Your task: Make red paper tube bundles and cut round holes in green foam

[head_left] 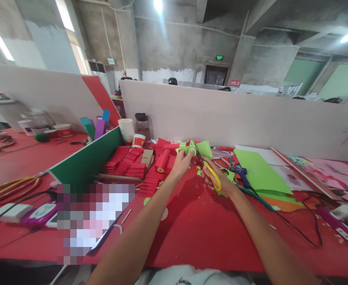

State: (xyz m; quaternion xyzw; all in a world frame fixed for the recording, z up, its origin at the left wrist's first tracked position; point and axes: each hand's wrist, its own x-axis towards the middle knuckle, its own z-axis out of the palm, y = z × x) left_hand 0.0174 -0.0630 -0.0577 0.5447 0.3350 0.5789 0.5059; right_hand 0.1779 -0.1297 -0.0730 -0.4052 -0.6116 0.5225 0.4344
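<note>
My left hand (182, 161) pinches a piece of bright green paper (203, 149) above the red table. In my right hand (214, 174) is a pair of scissors (212, 174) with yellow handles, my fingers wrapped round them. The blades point up and left, against the green paper near my left fingers. Small green scraps lie on the table around my right hand. Left of my left hand stands a red roll (163, 161), close to folded red paper strips (123, 162).
Green sheets (260, 170) and a blue glue gun (243, 176) with its cable lie to the right. A phone-like device (103, 221), blurred out, rests at the left front. Paper cups (138, 140) and a dark-lidded bottle (142, 124) stand by the white partition (221, 114). A green divider (85, 158) borders the left.
</note>
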